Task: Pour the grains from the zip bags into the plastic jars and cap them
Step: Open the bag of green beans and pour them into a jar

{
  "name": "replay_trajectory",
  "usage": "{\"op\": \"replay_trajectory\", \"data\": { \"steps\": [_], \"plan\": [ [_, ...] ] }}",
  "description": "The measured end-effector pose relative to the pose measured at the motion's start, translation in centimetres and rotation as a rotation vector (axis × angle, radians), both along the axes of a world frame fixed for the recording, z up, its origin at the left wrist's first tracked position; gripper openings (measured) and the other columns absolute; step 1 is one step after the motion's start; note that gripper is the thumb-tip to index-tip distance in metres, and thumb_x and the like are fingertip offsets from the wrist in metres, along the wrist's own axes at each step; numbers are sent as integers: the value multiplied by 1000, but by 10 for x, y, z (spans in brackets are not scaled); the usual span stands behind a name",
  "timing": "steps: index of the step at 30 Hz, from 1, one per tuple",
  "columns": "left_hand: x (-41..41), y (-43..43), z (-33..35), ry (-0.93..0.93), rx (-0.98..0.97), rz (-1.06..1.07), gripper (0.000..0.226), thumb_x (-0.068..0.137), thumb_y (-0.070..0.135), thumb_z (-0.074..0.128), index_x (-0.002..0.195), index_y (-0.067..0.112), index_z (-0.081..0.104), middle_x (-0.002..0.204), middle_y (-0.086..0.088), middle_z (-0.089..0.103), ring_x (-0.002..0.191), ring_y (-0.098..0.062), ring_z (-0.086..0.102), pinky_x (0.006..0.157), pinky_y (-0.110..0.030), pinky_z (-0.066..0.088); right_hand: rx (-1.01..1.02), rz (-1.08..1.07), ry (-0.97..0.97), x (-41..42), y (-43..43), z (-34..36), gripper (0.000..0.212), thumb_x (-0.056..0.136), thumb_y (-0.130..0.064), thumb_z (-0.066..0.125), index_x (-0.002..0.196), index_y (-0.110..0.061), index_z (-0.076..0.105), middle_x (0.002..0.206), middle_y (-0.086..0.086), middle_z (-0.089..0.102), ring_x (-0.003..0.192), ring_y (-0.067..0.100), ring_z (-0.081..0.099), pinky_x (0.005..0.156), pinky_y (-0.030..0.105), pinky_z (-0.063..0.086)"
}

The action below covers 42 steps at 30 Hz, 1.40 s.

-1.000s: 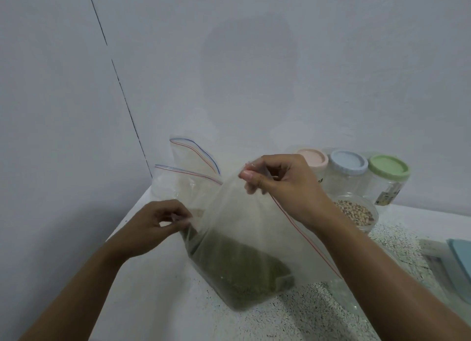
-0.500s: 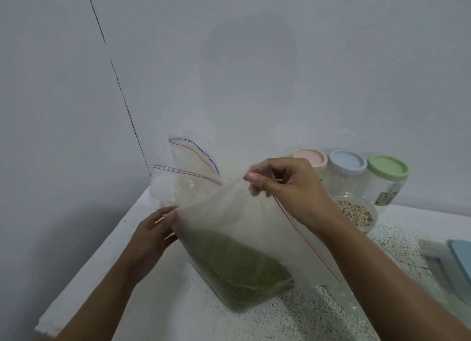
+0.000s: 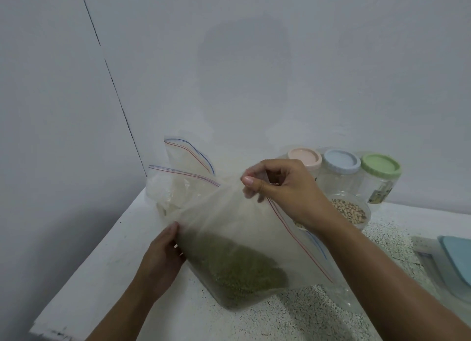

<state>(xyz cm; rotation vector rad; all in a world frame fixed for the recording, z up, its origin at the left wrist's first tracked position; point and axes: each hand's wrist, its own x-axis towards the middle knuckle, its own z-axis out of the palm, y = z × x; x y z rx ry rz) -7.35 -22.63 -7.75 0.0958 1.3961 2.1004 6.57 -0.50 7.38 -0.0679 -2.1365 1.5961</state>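
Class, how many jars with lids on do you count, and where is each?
3, in a row by the wall: pink-lidded jar leftmost, blue-lidded jar middle, green-lidded jar rightmost. The right hand may hide more.

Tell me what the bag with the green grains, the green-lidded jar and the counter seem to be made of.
The bag with the green grains: thin, soft clear plastic film; it creases and the grains show through. The green-lidded jar: clear, glossy wall, probably rigid plastic; matte lid. The counter: white, black-speckled, matte, perhaps stone or terrazzo.
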Motion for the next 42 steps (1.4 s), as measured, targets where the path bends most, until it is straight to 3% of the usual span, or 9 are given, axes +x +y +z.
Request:
{"op": "replay_trajectory", "data": {
  "steps": [6, 12, 19, 24, 29, 36, 42],
  "plan": [
    [1, 12, 15, 42, 53, 91, 40, 105, 32, 45, 135, 12, 63, 135, -6, 67, 131, -27, 58, 112, -50, 42, -59, -68, 62, 1, -4, 9, 6, 91, -6, 73, 88, -2, 75, 68, 16, 72, 64, 23, 67, 58, 30, 50],
    [-9, 17, 48, 175, 85, 77, 45, 107, 34, 45, 138, 5, 59, 137, -14, 64, 128, -26, 60, 109, -50, 45, -146, -81, 158, 16, -1, 27, 7, 89, -4, 74, 89, 3, 75, 70, 20, 71, 64, 25, 67, 57, 30, 49],
    [-25, 30, 98, 309, 120, 87, 33, 107, 32, 43, 117, 12, 68, 122, -13, 70, 110, -25, 69, 94, -47, 50, -155, -126, 235, 24, 14, 54, 4, 89, -6, 74, 89, -3, 76, 72, 20, 72, 67, 27, 69, 60, 32, 51],
    [-29, 39, 124, 361, 120, 84, 26, 104, 30, 49, 95, 18, 71, 100, -8, 74, 97, -24, 75, 73, -36, 60, -185, -161, 279, 29, 20, 69, 8, 89, -7, 75, 93, 0, 76, 74, 21, 72, 67, 26, 68, 60, 31, 50],
    [-27, 49, 147, 368, 131, 62, 27, 104, 30, 51, 90, 19, 70, 93, -3, 74, 95, -22, 76, 81, -43, 52, -200, -181, 313, 36, 24, 79, 9, 89, -8, 75, 93, 1, 75, 74, 21, 72, 67, 26, 68, 59, 29, 49],
    [-18, 64, 165, 382, 143, 24, 26, 104, 28, 52, 88, 19, 72, 93, -2, 74, 91, -22, 77, 80, -44, 50, -216, -194, 346, 51, 31, 86, 10, 90, -7, 74, 93, 2, 75, 72, 18, 72, 64, 25, 67, 58, 29, 48],
    [-12, 78, 180, 424, 123, -29, 23, 105, 28, 51, 92, 19, 68, 92, 1, 75, 95, -22, 77, 67, -36, 52, -216, -211, 377, 68, 38, 90, 13, 90, -6, 73, 96, 6, 73, 72, 18, 71, 64, 25, 66, 59, 29, 49]
  ]
}}
